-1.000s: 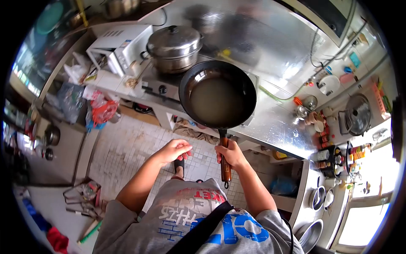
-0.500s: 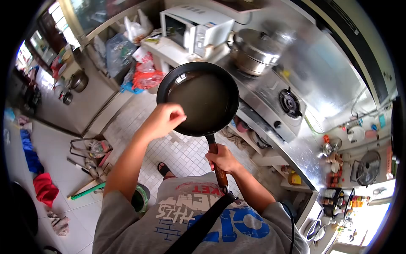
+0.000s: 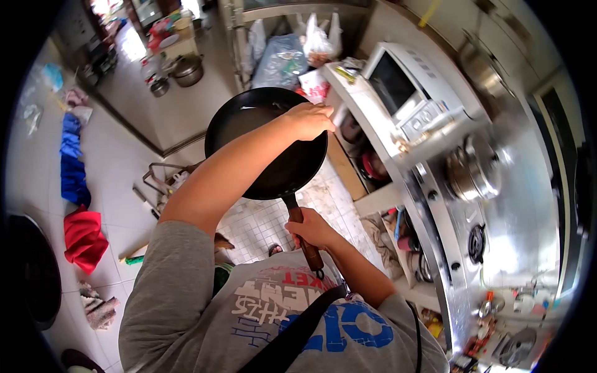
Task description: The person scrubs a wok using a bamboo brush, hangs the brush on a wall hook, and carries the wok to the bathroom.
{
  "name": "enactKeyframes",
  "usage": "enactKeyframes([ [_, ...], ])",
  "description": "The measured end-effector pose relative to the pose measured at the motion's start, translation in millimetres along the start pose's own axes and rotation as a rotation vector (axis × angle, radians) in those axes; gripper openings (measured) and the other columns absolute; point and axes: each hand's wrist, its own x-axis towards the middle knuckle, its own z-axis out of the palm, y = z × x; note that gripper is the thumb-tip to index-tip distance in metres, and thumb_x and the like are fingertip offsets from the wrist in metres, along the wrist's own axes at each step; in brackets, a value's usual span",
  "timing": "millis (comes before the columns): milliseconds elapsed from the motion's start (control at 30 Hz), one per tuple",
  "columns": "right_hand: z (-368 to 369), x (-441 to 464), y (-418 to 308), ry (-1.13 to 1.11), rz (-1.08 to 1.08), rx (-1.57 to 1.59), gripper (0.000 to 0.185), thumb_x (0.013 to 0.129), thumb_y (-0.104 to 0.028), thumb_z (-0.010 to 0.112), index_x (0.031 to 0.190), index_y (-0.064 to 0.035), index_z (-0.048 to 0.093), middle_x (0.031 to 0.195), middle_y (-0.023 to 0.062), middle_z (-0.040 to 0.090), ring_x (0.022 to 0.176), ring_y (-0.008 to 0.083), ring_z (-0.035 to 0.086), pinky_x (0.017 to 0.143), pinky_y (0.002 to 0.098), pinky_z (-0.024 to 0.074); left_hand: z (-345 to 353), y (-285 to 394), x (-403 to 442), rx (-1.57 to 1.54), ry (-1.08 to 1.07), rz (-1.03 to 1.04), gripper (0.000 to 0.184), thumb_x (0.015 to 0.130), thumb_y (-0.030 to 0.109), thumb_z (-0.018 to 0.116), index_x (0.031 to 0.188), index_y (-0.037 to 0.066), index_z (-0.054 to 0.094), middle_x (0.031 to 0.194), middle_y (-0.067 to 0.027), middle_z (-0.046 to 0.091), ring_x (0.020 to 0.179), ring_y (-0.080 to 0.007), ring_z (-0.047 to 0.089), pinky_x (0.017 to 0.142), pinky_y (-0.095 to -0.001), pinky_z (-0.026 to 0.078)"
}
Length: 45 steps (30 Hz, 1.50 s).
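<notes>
My right hand (image 3: 316, 229) is wrapped round the brown handle (image 3: 312, 253) of a black frying pan (image 3: 283, 174), held out in front of my body. The pan's inside faces up and looks dark and shiny. Across it reaches my left arm, with my left hand (image 3: 309, 121) over the pan's far right rim. The fingers of that hand are bent together, and whatever they may hold is hidden. Whether they touch the rim I cannot tell.
To the right, a white microwave (image 3: 404, 84) stands on a counter beside a steel pot (image 3: 466, 171) and a gas burner (image 3: 477, 242). Plastic bags (image 3: 283, 62) lie beyond the pan. A red cloth (image 3: 85, 239) is on the left, a metal pot (image 3: 188, 70) at far left.
My left hand has moved from the pan's near left edge across to its far right rim. The view and the pan have turned left, bringing the doorway side closer to the middle.
</notes>
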Motion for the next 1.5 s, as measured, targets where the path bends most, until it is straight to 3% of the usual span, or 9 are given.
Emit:
enactKeyframes([
  [100,10.6,62.5,-19.6,-0.113,-0.004,-0.054,0.014,0.089,-0.010,0.062,0.086,-0.0010,0.052,0.062,0.0056,0.055,0.048,0.0162,0.055,0.047,0.0335,0.0481,-5.4,-60.7,-41.2,0.080,0.056,-0.049,0.013,0.082,0.014,0.060,0.083,0.012,0.073,0.100,-0.0090,0.060,0.101,-0.0257,0.063,0.086,-0.0401,0.052],
  [333,18.7,198.9,-87.0,-0.339,0.045,-0.129,0.015,0.089,-0.010,0.062,0.083,-0.0010,0.052,0.061,0.0072,0.057,0.049,0.0171,0.056,0.048,0.0340,0.0490,-2.3,-208.1,-120.9,0.243,0.127,-0.222,0.009,0.079,0.016,0.062,0.072,0.012,0.066,0.085,-0.0029,0.059,0.094,-0.0220,0.063,0.080,-0.0375,0.053],
  [467,19.7,278.3,-136.9,-0.457,0.080,-0.206,0.015,0.089,-0.009,0.063,0.083,-0.0008,0.052,0.061,0.0070,0.057,0.050,0.0168,0.056,0.048,0.0343,0.0493,-21.9,-282.9,-182.8,-0.114,0.056,-0.750,0.009,0.084,0.013,0.065,0.088,0.010,0.073,0.094,-0.0030,0.064,0.101,-0.0255,0.063,0.086,-0.0401,0.052],
  [667,31.1,387.6,-217.6,-0.573,0.092,-0.305,0.015,0.089,-0.010,0.063,0.082,-0.0001,0.054,0.064,0.0071,0.057,0.050,0.0165,0.057,0.048,0.0340,0.0497,-18.7,-383.5,-274.9,-0.136,-0.118,-1.156,0.027,0.085,0.013,0.066,0.109,0.014,0.075,0.113,-0.0108,0.061,0.115,-0.0299,0.057,0.094,-0.0404,0.050],
  [900,72.5,523.1,-290.7,-0.632,0.080,-0.344,0.015,0.089,-0.011,0.065,0.085,-0.0006,0.054,0.065,0.0054,0.057,0.050,0.0152,0.056,0.050,0.0321,0.0503,-38.5,-481.9,-328.4,0.143,-0.419,-1.068,0.055,0.082,0.008,0.062,0.136,0.017,0.061,0.132,-0.0170,0.047,0.127,-0.0328,0.047,0.106,-0.0437,0.039],
  [1000,102.7,586.6,-320.4,-0.626,0.067,-0.387,0.015,0.090,-0.010,0.062,0.082,0.0008,0.055,0.062,0.0069,0.057,0.048,0.0169,0.057,0.049,0.0340,0.0495,-51.3,-557.6,-343.6,0.173,-0.145,-1.042,0.069,0.082,0.006,0.059,0.148,0.021,0.047,0.135,-0.0158,0.044,0.126,-0.0312,0.047,0.104,-0.0425,0.039],
  [1100,138.6,639.1,-358.0,-0.599,0.084,-0.370,0.015,0.091,-0.010,0.061,0.083,0.0022,0.056,0.061,0.0073,0.057,0.048,0.0170,0.057,0.049,0.0343,0.0497,-63.6,-633.1,-346.9,0.089,0.012,-0.989,0.071,0.083,0.009,0.059,0.151,0.026,0.044,0.128,-0.0159,0.048,0.122,-0.0302,0.047,0.100,-0.0411,0.039],
  [1333,220.7,765.8,-432.2,-0.629,0.066,-0.353,0.012,0.091,-0.008,0.062,0.088,-0.0005,0.053,0.065,0.0052,0.056,0.050,0.0151,0.055,0.049,0.0335,0.0495,-91.6,-776.9,-390.2,0.246,-0.071,-0.865,0.073,0.081,0.004,0.060,0.148,0.030,0.048,0.131,-0.0141,0.048,0.120,-0.0302,0.050,0.100,-0.0413,0.039],
  [1500,268.4,869.2,-475.9,-0.693,0.095,-0.355,0.014,0.090,-0.009,0.063,0.084,-0.0012,0.054,0.065,0.0047,0.056,0.051,0.0150,0.057,0.049,0.0330,0.0495,-112.1,-855.1,-475.0,0.250,-0.045,-0.926,0.050,0.081,0.006,0.060,0.130,0.016,0.062,0.130,-0.0127,0.051,0.122,-0.0285,0.050,0.103,-0.0417,0.039],
])
